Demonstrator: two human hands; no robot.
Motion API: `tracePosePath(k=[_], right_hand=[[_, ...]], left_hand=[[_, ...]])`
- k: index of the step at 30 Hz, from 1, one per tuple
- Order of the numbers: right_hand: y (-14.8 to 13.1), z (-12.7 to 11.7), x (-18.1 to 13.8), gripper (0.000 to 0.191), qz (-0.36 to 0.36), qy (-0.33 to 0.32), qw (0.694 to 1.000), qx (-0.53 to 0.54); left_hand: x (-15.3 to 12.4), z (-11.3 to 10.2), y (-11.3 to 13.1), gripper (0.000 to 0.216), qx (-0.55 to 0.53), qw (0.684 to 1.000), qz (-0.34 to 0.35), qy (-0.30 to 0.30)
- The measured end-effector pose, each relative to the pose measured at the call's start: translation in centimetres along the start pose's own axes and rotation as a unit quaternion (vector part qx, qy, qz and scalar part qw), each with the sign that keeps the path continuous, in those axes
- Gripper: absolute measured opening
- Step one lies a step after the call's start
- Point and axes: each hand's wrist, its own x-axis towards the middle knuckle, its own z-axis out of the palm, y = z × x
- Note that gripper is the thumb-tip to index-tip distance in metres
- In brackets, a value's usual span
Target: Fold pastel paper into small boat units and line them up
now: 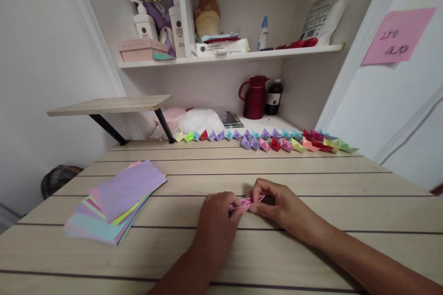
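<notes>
A small pink folded paper [246,202] is held between my two hands, low over the middle of the wooden table. Fingers and thumb of my left hand [221,214] pinch its left end. At its right end, my right hand [272,199] grips it between thumb and fingertips. Part of the paper is hidden by the fingers, so its full shape does not show. Along the table's back edge stand rows of small folded paper boats [265,145] in many colours. To the left lies a fanned stack of coloured paper sheets [133,189], a purple one on top.
The slatted wooden table [166,258] reaches back to a white shelf unit [242,55]. A small raised wooden shelf [110,105] on black legs stands at the back left. Behind the boats are a dark red jug [255,99], a dark bottle [273,97] and a white bag [201,120].
</notes>
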Motion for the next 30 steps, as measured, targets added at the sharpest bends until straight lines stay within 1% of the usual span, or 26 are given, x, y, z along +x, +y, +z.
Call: tracePosePath(k=[3, 7, 11, 18, 20, 23, 25, 27, 30], right_hand=[[-0.2, 0.3, -0.1, 0.013, 0.001, -0.004, 1.0, -0.01], [-0.6, 0.6, -0.3, 0.014, -0.006, 0.003, 1.0, -0.015], [-0.6, 0.6, -0.2, 0.013, -0.006, 0.007, 1.0, 0.016], [-0.3, 0.5, 0.2, 0.01, -0.003, 0.046, 0.998, 0.04], [-0.4, 0.5, 0.2, 0.01, -0.009, 0.05, 0.998, 0.047], [-0.6, 0.6, 0.2, 0.01, -0.01, 0.066, 0.997, 0.045], [-0.8, 0.7, 0.1, 0.008, -0.014, 0.08, 0.996, 0.034], [-1.0, 0.7, 0.0, 0.006, -0.02, 0.086, 0.996, 0.023], [-1.1, 0.7, 0.0, 0.006, -0.022, 0.08, 0.996, 0.026]], left_hand=[[0.0, 0.0, -0.1, 0.009, -0.011, 1.0, 0.018, 0.012], [0.1, 0.1, -0.2, 0.01, -0.007, 0.999, 0.031, 0.01], [0.2, 0.2, -0.2, 0.013, 0.002, 0.999, 0.044, 0.012], [0.1, 0.3, 0.1, 0.017, -0.027, 0.998, 0.056, 0.032], [0.1, 0.3, 0.2, 0.018, -0.034, 0.998, 0.049, 0.034], [0.0, 0.4, 0.2, 0.017, -0.052, 0.998, 0.017, 0.041], [-0.1, 0.6, 0.2, 0.011, -0.087, 0.995, -0.01, 0.046], [-0.2, 0.8, 0.2, 0.005, -0.146, 0.988, -0.033, 0.048], [-0.1, 0.8, 0.2, 0.025, -0.231, 0.971, -0.051, 0.046]])
